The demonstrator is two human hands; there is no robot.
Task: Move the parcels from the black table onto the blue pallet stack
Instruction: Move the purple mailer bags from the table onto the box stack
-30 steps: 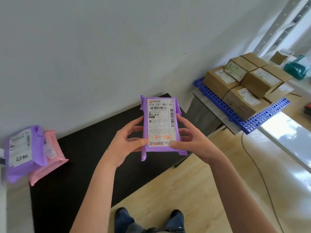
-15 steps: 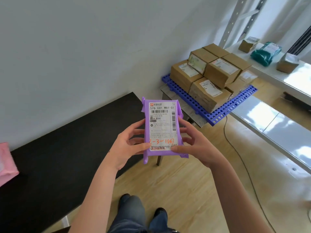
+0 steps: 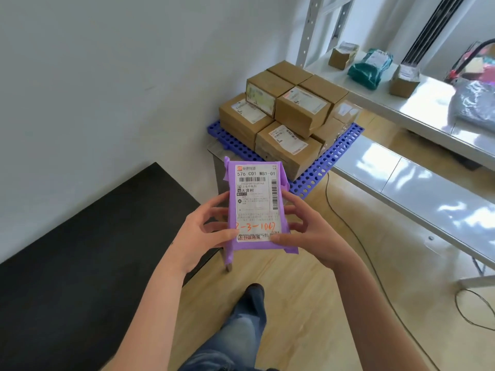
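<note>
While both hands grip it in mid-air, the purple parcel (image 3: 257, 207) sits upright in the centre of the view, label side toward the camera, above the wooden floor (image 3: 308, 303) and clear of every surface.

Item, purple parcel: soft plastic mailer, white shipping label with barcodes, printed code "576 C01 WB1-01", red handwritten digits near the lower edge.

Item, left hand (image 3: 203, 231): thumb pressed on the label's lower left corner, fingers curled around the parcel's left edge and behind it.

Item, right hand (image 3: 308, 231): thumb pressed on the label's lower right corner, fingers spread along the parcel's right edge and behind it.

Item, black table (image 3: 93, 250): lower left, its near corner just beside the left hand; the visible part carries nothing.

Item, blue pallet stack (image 3: 321, 167): perforated blue plastic, set on a grey stand beyond the parcel, against the white wall (image 3: 107, 76).

Item, cardboard boxes (image 3: 284, 116): brown, labelled, packed close together in two layers on the pallet.

Item, white shelf (image 3: 401, 95): right of the pallet, holding two small cartons, a teal bag (image 3: 371, 68) and a grey bag (image 3: 474, 103).

Item, black cable (image 3: 356, 236): trailing across the floor under the shelf.

Item, person's leg and dark shoe (image 3: 254, 290): below the parcel, on the floor.
</note>
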